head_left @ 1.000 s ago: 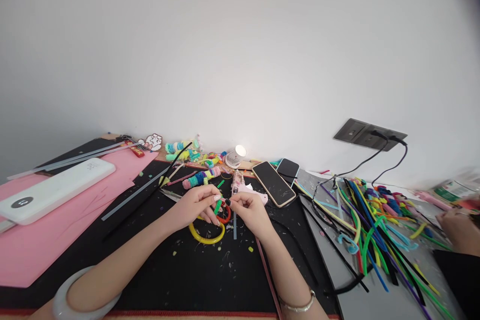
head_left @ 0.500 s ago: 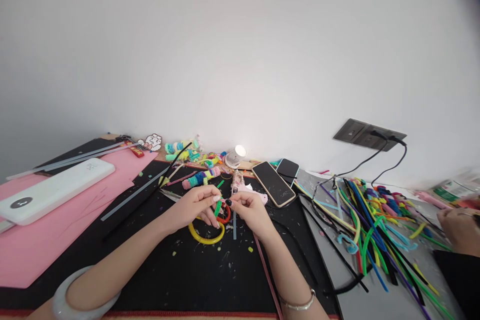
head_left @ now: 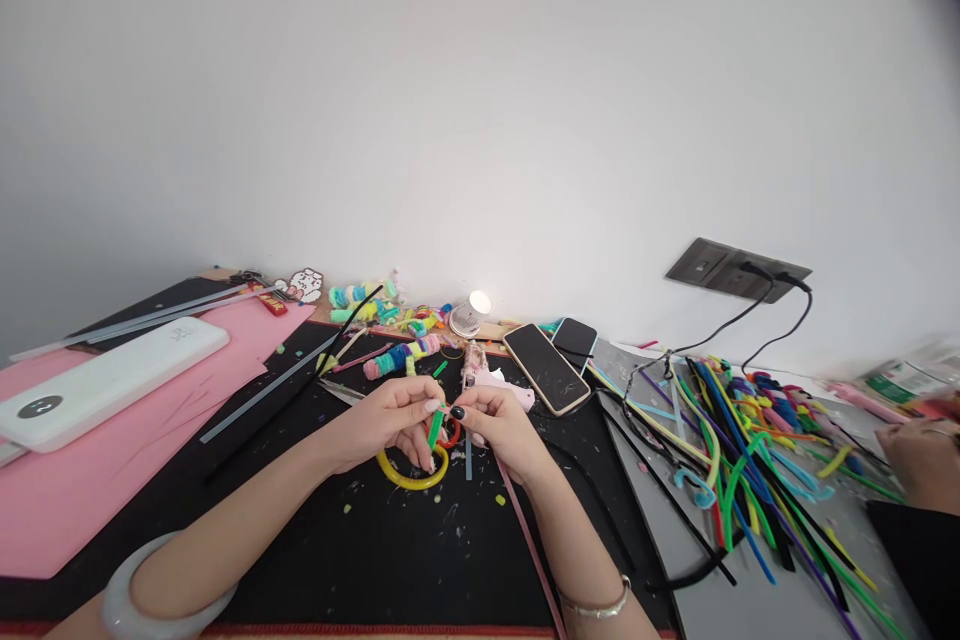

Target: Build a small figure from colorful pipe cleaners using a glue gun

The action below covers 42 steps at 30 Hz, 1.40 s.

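Observation:
My left hand point(head_left: 390, 417) and my right hand point(head_left: 499, 422) meet over a black mat point(head_left: 390, 550), fingers pinched on a short green pipe cleaner piece point(head_left: 435, 427) held upright between them. Just below it lie a small red ring point(head_left: 450, 436) and a larger yellow ring point(head_left: 409, 473) on the mat. A pink pipe cleaner point(head_left: 529, 545) runs under my right wrist. My left arm wears a pale bangle, my right a thin bracelet.
Pink sheet point(head_left: 90, 460) with a white power bank point(head_left: 105, 380) at left. Two phones point(head_left: 547, 365) and a pink glue gun point(head_left: 487, 375) lie beyond my hands. A pile of coloured pipe cleaners point(head_left: 757, 460) covers the right side, where another person's hand point(head_left: 919, 460) rests.
The green piece has turned more upright and sunk slightly between my fingertips. Both hands stayed nearly in place.

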### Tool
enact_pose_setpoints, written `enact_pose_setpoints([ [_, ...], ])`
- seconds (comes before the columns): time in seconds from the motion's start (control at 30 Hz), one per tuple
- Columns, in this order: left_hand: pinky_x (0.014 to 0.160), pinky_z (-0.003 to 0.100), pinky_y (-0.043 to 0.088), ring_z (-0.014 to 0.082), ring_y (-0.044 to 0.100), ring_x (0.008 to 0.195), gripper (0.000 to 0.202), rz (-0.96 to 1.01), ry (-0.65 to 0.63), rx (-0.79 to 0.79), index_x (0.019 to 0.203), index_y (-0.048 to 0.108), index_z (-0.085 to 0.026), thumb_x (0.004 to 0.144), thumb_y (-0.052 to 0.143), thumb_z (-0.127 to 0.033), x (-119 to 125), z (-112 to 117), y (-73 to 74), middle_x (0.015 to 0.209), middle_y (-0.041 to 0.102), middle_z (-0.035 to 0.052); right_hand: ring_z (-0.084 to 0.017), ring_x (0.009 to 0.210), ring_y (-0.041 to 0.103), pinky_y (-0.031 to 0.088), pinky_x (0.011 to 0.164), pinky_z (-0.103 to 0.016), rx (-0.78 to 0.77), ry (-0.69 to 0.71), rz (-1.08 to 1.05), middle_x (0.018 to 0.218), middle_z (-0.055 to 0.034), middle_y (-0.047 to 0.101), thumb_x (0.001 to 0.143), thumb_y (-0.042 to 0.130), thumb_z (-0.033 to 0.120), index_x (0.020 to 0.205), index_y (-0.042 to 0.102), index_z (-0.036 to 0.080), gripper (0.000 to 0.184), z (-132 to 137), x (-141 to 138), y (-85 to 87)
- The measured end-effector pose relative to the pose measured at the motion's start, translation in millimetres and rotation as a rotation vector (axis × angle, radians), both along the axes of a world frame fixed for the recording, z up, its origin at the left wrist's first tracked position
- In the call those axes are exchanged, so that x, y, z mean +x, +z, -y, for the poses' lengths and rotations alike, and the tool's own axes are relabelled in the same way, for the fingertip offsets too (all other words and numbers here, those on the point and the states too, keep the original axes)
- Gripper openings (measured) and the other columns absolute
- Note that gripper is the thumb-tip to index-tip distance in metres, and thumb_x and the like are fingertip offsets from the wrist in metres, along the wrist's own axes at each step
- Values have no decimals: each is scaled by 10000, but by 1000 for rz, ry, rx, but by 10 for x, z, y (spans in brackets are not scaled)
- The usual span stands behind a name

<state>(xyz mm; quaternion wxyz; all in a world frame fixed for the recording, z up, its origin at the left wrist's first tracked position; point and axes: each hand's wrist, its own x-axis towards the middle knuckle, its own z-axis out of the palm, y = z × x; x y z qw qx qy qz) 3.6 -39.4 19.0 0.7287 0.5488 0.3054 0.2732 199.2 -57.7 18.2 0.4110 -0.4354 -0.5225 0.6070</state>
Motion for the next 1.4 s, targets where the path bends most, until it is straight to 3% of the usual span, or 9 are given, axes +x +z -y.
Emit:
enact_pose_setpoints([
  [0.37, 474, 195, 499, 167, 705, 511, 346, 48, -75, -77, 856, 540, -199, 822, 675, -516, -11, 22, -27, 558, 664, -31, -42, 428, 321, 200, 452, -213, -41, 55, -58, 523, 75, 502, 641, 811, 489, 699, 617, 155, 390, 26, -24, -21],
  [0.57, 479, 193, 484, 146, 678, 488, 316, 71, -8, -86, 844, 533, -206, 834, 673, -489, -1, 22, 17, 558, 648, -36, -66, 484, 384, 276, 490, -218, -4, -1, -19, 592, 48, 545, 670, 784, 454, 760, 634, 156, 346, 18, -37, -13],
  [0.73, 528, 192, 511, 132, 694, 546, 279, 110, 199, -64, 874, 545, -207, 846, 671, -455, -9, -48, 8, 665, 664, -25, -109, 582, 423, 348, 564, -239, 293, -203, 273, 688, 21, 567, 724, 681, 268, 830, 679, 171, 143, -13, 24, 22],
  [0.8, 536, 188, 521, 117, 692, 551, 288, 142, 293, -63, 872, 546, -203, 821, 703, -439, -15, -86, 1, 703, 651, -37, -112, 576, 408, 351, 561, -243, 399, -253, 436, 743, 10, 592, 726, 647, 213, 859, 686, 182, 142, -14, 36, 77],
  [0.97, 542, 181, 530, 112, 694, 565, 304, 209, 411, -47, 873, 534, -200, 795, 730, -419, -28, -146, -20, 665, 607, -63, -153, 676, 544, 410, 627, -263, 570, -167, 714, 885, -34, 679, 765, 592, 118, 975, 686, 202, 244, 33, -74, 284],
  [1.07, 547, 182, 535, 110, 694, 568, 330, 217, 430, -40, 886, 535, -197, 777, 743, -429, -28, -145, -16, 680, 618, -60, -191, 774, 612, 428, 686, -282, 620, -125, 818, 887, -45, 705, 798, 575, 88, 1013, 680, 207, 267, 45, -178, 325],
  [1.17, 544, 181, 536, 104, 687, 558, 343, 215, 421, -43, 875, 536, -192, 765, 753, -435, -22, -131, 6, 684, 621, -56, -198, 727, 626, 423, 668, -286, 610, -115, 897, 828, -53, 709, 814, 544, 54, 978, 679, 194, 254, 17, -234, 288],
  [1.4, 499, 155, 512, 89, 646, 499, 305, 217, 354, -130, 847, 550, -193, 760, 775, -380, -11, -96, 53, 588, 576, -68, -190, 707, 637, 412, 635, -255, 567, -159, 889, 798, -52, 702, 818, 490, -1, 882, 607, 196, 238, -96, -178, 270],
])
